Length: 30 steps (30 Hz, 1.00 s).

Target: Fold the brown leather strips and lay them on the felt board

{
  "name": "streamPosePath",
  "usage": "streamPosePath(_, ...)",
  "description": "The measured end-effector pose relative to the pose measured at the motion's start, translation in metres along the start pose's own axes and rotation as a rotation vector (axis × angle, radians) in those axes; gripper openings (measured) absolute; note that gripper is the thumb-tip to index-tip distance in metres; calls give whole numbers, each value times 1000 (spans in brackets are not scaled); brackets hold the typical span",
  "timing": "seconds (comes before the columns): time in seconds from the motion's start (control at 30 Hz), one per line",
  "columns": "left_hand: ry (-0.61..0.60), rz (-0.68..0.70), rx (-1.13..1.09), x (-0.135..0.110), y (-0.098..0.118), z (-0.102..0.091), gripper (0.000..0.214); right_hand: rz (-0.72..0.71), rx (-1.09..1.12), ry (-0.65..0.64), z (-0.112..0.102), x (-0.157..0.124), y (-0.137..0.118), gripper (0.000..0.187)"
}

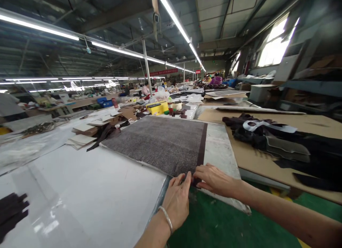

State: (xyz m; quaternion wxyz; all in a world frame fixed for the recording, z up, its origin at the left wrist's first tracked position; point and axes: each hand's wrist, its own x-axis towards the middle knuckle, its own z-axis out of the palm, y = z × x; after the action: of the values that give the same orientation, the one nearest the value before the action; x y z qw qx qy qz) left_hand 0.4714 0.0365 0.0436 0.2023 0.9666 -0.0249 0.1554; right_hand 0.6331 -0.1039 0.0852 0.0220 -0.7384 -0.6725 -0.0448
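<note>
A large grey-brown sheet of suede-like material (160, 143) lies flat on the white worktable (88, 191). A narrow dark brown strip (202, 144) runs along its right edge. My left hand (177, 198), with a bracelet on the wrist, has its fingers together, pressing on the near corner of the sheet. My right hand (213, 179) pinches the near end of the dark strip at that same corner. The two hands nearly touch.
A cardboard-topped table (267, 155) at the right carries dark cut leather pieces (269, 136). Stacked pale boards (82, 134) and dark scraps lie at the left. A yellow box (157, 107) stands beyond the sheet. Green floor (221, 223) shows below the table edge.
</note>
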Motion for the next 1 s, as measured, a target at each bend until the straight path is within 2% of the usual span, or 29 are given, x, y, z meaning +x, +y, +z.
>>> streamPosePath(0.13,0,-43,-18,-3,-9,19,79,-42,11,4,7,3,5,3)
streamPosePath(0.27,44,-105,-70,-8,-11,28,80,-110,41,11,13,4,10,7)
streamPosePath(0.57,37,-189,-28,-8,-3,32,82,-183,116,39,17,4,15,18)
streamPosePath(0.83,75,-200,-69,-8,1,33,87,-186,120,56,15,5,13,17)
streamPosePath(1.0,79,-276,-99,-6,7,30,83,-206,103,58,19,5,15,14)
